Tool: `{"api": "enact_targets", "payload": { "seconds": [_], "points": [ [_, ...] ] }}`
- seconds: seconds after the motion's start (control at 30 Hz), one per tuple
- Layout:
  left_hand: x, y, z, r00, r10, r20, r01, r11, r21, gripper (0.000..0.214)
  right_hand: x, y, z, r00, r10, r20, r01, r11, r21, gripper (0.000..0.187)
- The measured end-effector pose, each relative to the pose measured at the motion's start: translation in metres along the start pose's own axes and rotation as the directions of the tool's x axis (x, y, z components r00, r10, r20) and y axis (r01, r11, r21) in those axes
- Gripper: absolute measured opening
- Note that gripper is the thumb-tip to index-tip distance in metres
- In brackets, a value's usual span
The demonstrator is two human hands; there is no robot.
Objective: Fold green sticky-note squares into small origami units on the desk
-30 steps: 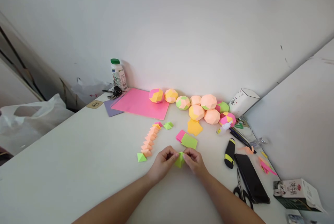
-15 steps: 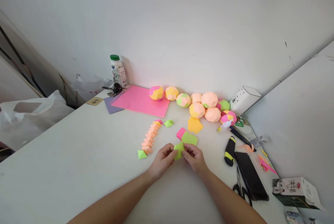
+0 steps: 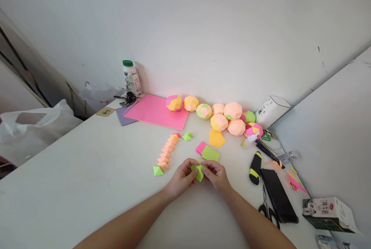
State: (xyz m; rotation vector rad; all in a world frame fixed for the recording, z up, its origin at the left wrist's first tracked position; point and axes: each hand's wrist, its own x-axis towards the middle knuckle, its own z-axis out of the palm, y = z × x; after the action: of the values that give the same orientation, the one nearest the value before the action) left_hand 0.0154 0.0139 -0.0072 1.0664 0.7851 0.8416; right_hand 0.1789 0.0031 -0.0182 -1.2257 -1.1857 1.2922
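Between my two hands is a small green paper piece (image 3: 198,173), creased and partly covered by fingers. My left hand (image 3: 182,177) pinches its left side, and my right hand (image 3: 216,175) pinches its right side. Just beyond lie flat green paper sheets (image 3: 210,153), with pink paper (image 3: 201,147) sticking out beside them. Further back are yellow paper pieces (image 3: 216,139). To the left runs a row of folded peach paper units (image 3: 166,154), with a folded green unit (image 3: 158,171) at its near end and another green unit (image 3: 187,136) near its far end.
Faceted paper balls (image 3: 232,111) line the wall by a pink sheet (image 3: 158,112). A bottle (image 3: 131,78) and keys (image 3: 129,97) stand back left. On the right lie a cutter (image 3: 255,167), scissors (image 3: 269,212), a phone (image 3: 279,195) and a carton (image 3: 329,214).
The green paper piece has turned between my fingers and now shows a wider, pointed shape with its lower tip downward. Both hands keep nearly the same place.
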Motion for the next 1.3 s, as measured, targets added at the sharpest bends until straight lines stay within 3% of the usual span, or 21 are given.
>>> {"api": "enact_targets", "payload": {
  "seconds": [0.87,1.3],
  "points": [
    [0.0009,-0.0021,0.002,0.999,0.006,-0.05,-0.004,0.999,0.041,0.037,-0.0002,0.0029,0.0013,0.997,-0.082,0.0,0.082,0.995,-0.064,0.019],
    [0.0014,-0.0057,0.0012,0.999,0.026,-0.033,-0.024,0.999,0.045,0.038,-0.0013,-0.0023,0.003,0.999,-0.041,0.002,0.041,0.998,-0.056,0.023]
  ]
}}
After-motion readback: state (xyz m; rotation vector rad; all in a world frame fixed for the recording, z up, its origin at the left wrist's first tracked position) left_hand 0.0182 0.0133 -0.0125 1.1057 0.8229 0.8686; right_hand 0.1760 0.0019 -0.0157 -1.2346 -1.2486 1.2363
